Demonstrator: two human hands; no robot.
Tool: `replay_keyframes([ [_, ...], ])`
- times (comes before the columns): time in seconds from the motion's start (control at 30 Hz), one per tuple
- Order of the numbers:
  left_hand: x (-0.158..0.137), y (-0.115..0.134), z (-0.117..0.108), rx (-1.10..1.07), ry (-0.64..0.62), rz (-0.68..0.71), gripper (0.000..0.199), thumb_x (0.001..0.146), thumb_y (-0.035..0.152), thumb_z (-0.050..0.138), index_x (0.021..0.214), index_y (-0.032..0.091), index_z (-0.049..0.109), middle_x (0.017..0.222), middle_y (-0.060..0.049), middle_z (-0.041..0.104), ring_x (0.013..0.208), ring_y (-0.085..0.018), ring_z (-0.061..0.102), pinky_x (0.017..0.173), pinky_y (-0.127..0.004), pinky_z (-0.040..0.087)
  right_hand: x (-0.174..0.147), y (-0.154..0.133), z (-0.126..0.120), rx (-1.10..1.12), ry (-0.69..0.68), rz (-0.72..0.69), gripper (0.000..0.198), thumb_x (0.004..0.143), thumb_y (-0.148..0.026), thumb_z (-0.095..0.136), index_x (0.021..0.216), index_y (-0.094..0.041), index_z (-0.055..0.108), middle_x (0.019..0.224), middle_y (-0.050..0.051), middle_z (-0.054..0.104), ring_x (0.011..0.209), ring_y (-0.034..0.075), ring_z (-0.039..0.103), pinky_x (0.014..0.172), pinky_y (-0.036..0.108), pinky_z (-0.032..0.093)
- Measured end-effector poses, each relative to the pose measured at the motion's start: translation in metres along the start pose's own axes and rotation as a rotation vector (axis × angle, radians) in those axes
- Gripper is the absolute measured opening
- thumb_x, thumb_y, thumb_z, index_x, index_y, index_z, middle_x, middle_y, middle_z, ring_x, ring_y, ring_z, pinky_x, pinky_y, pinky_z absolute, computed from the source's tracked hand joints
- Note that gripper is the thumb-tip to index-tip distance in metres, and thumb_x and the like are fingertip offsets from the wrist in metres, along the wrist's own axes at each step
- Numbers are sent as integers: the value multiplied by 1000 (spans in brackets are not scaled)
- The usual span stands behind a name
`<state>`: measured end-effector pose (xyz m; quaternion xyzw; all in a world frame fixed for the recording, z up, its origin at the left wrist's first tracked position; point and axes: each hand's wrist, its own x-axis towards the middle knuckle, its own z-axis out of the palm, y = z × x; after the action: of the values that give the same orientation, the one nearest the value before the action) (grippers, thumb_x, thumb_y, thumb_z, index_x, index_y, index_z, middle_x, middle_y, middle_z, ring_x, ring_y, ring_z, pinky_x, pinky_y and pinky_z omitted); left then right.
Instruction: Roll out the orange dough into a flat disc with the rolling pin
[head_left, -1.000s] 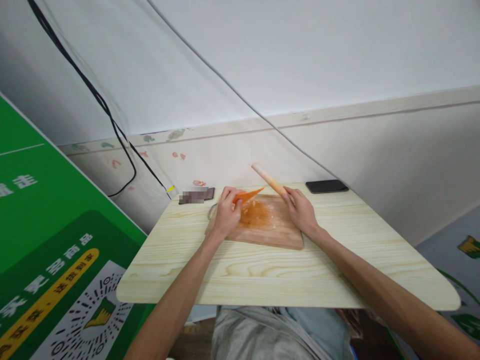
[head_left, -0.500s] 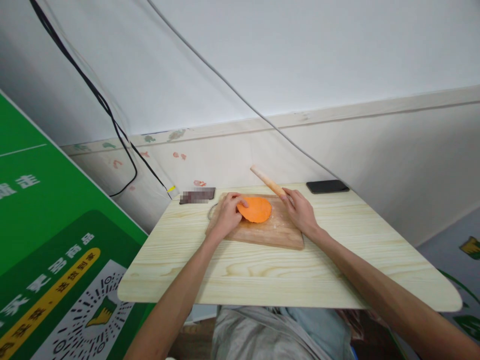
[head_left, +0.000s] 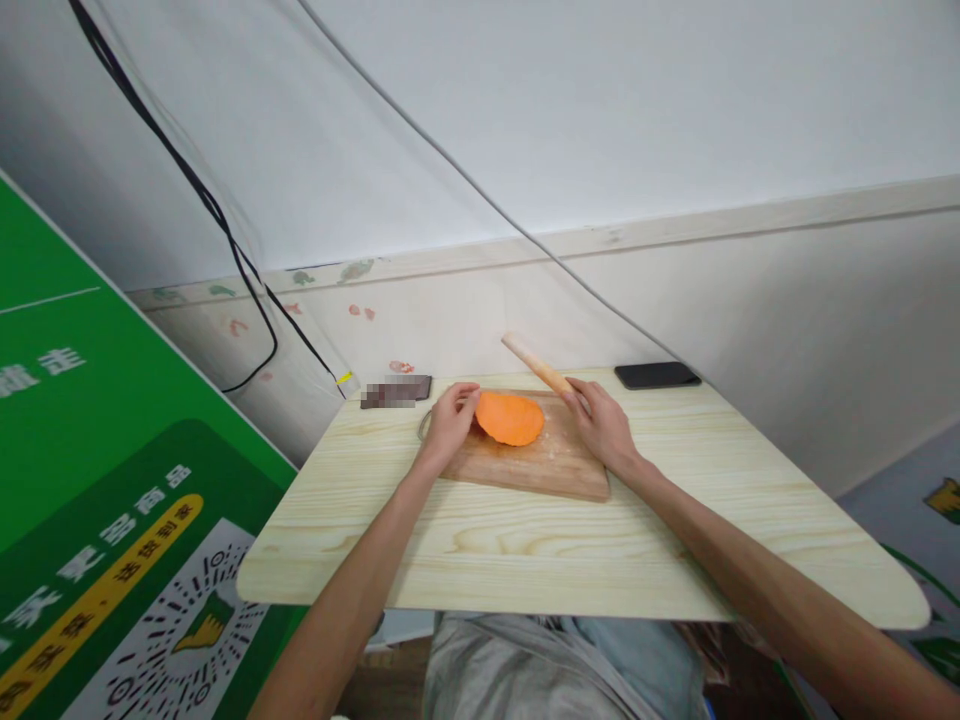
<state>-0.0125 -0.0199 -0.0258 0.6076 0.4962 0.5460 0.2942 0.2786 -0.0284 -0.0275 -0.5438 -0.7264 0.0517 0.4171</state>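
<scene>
A flat, rounded sheet of orange dough (head_left: 511,418) is over the wooden cutting board (head_left: 525,474), its left edge slightly raised. My left hand (head_left: 451,420) is closed at that left edge, thumb and fingers pinched together on the dough. The fingertips are partly hidden. My right hand (head_left: 604,425) grips the near end of a light wooden rolling pin (head_left: 536,362), which points up and to the left, clear of the dough. Whitish flour marks show on the board right of the dough.
The board is on a pale wood-grain table (head_left: 480,560) against the wall. A black phone (head_left: 658,375) lies at the back right, and a dark, partly blurred object (head_left: 420,388) at the back left. Black cables (head_left: 202,190) hang at left beside a green sign (head_left: 112,430).
My left fingers have drawn back from over the dough to its left edge. The dough has barely shifted. My right hand and the rolling pin are nearly still.
</scene>
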Motion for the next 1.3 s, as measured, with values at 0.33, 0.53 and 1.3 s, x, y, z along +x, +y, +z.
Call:
replay_keyframes([
  [0.33, -2, 4, 3, -193, -34, -46, 34, 84, 31, 83, 114, 18, 74, 126, -14, 79, 120, -26, 75, 105, -43, 61, 0, -1, 0, 22, 1, 2, 47, 110, -51, 45, 136, -22, 71, 122, 14, 77, 110, 31, 72, 93, 44, 58],
  [0.53, -4, 4, 2, -20, -204, 63, 24, 91, 23, 73, 114, 19, 78, 122, -11, 81, 107, -23, 78, 98, -40, 64, -1, -3, -2, -4, -13, 5, 48, 110, -49, 43, 138, -21, 70, 122, 14, 76, 108, 31, 72, 92, 44, 58],
  [1.3, -19, 15, 6, 464, -408, 344, 33, 105, 27, 58, 130, 26, 80, 138, -7, 77, 133, -28, 63, 125, -53, 43, -1, -4, -3, -20, -37, -14, 46, 110, -47, 44, 137, -21, 71, 121, 14, 77, 107, 31, 72, 93, 44, 57],
])
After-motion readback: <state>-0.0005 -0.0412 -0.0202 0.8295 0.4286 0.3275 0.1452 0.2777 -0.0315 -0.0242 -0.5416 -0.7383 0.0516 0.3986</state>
